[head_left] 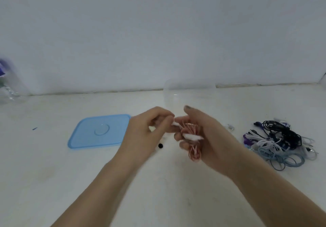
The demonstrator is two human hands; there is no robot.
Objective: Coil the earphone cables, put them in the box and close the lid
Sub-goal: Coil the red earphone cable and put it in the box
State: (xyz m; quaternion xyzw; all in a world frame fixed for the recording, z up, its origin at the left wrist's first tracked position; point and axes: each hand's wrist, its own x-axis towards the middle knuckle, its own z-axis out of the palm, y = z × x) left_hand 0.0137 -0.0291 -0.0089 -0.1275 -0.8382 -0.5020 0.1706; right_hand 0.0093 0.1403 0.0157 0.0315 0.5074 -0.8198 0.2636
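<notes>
Coiling goes on beside the flat blue plastic lid [98, 131]: right hand [208, 135] clasps the looped pink-and-white earphone cable [191, 143] steady while left hand [146, 133] pinches its white end [175, 123] for wrapping.

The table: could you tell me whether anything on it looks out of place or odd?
A small black bit lies loose on the table beside the blue lid, perhaps an ear tip. The cable pile at right is tangled.

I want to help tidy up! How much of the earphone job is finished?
Nothing looks packed yet. The hands, left and right, are coiling the pink cable. The tangled pile still needs coiling; the blue lid lies off the clear box.
</notes>
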